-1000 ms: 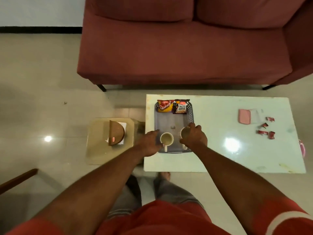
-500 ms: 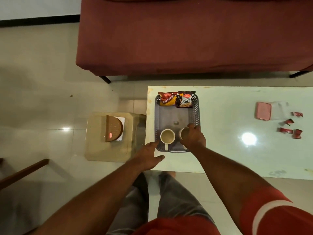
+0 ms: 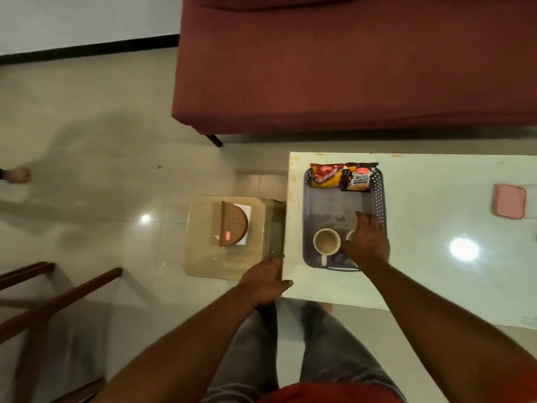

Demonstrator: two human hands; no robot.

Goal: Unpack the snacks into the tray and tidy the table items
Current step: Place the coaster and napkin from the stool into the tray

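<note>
Red sofa (image 3: 348,68) fills top of view; white desk (image 3: 436,257) below it w/ grey perforated tray (image 3: 308,222) at its left end; low beige stool (image 3: 203,257) just beside desk, carrying a brown half-round item (image 3: 234,223) on white paper; wooden chair frame (image 3: 43,301) far left; pink box (image 3: 510,201) on desk, well apart from tray at right edge. In tray: 2 snack pkts at far end, yellow/red pkt (image 3: 325,175) touching salted peanuts pkt (image 3: 358,178); at near end a mug (image 3: 326,242) w/ handle pointing toward person, and 2nd cup (image 3: 350,235) mostly hidden under right hand (image 3: 366,242). Right hand is draped over that cup, fingers (image 3: 363,218) curled down over rim, looks like loose grip on it but contact side hidden, so can't tell if firmly held. Left hand (image 3: 266,282) off desk at near-left corner, fingers (image 3: 286,283) relaxed, slightly apart, holding nothing. Judgement: snacks already in tray; step in hand = settling 2nd cup beside mug. To do well: set cup flat on tray floor, upright, just beside mug w/o knocking it; ease fingers off straight up so cup doesn't tip; keep wrist clear of tray wall; left hand could steady tray edge since tray sits near desk edge; leftover bits near pink box prob next
</note>
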